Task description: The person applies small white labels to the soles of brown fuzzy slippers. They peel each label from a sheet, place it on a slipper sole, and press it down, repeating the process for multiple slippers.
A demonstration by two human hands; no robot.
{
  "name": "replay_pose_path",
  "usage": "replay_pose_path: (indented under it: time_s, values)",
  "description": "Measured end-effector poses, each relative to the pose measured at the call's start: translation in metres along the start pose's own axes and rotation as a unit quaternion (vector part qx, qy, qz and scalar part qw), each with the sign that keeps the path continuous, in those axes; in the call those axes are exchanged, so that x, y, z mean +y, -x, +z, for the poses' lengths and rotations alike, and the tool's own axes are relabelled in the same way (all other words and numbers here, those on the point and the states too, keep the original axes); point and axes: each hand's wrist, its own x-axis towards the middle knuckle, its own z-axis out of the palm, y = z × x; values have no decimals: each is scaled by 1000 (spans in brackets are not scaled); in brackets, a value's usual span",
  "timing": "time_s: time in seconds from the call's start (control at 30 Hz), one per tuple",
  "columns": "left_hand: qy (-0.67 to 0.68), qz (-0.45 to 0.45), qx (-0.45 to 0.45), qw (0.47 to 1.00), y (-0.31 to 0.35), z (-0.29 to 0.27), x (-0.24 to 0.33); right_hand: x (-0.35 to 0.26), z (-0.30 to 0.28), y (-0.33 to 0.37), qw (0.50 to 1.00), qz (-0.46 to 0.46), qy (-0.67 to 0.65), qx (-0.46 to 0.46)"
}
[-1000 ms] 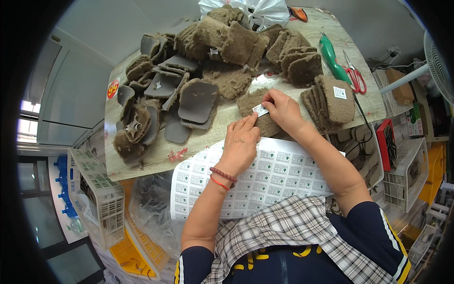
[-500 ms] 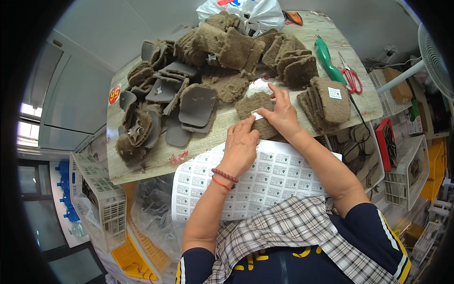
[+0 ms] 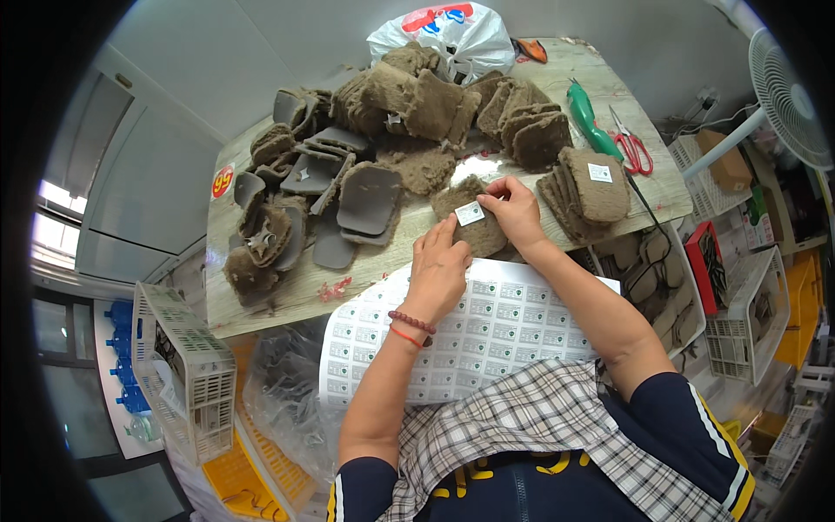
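Observation:
A fuzzy brown pad [image 3: 480, 238] lies on the table in front of me, with a small white label [image 3: 470, 214] flat on its face. My left hand [image 3: 439, 270] rests with its fingers stretched out, their tips at the pad's lower left edge. At the label's upper right corner, the thumb and forefinger of my right hand [image 3: 515, 215] are pressed together; whether they pinch label or pad is hidden. Below both hands spreads a large sheet of printed labels [image 3: 487, 335], partly over my lap. To the right stands a stack of brown pads [image 3: 600, 196], its front one labelled.
Heaped brown and grey pads [image 3: 370, 200] cover the table's left and middle. A green power tool [image 3: 590, 122] and red-handled scissors [image 3: 633, 150] lie at the right. A white plastic bag [image 3: 444, 39] sits at the back. Crates [image 3: 196, 383] flank the table, and a fan [image 3: 787, 100] stands right.
My right hand's spread fingers have closed together, and its thumb has shifted off the label to its upper right corner, uncovering it. My left hand stays by the pad. The view has shifted slightly.

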Motion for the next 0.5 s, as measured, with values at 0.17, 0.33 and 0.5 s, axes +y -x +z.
replay_pose_path:
  time_s: [0.17, 0.33, 0.5]
  values:
    - [32, -15, 1, 999, 11, -21, 10, -24, -16, 9, 957, -2, -286, -36]
    - [42, -21, 30, 998, 26, -29, 11, -59, -64, 16, 944, -67, -322, -19]
    - [58, -44, 27, 997, 28, -34, 17, -45, -143, -13, 962, -101, -200, 153]
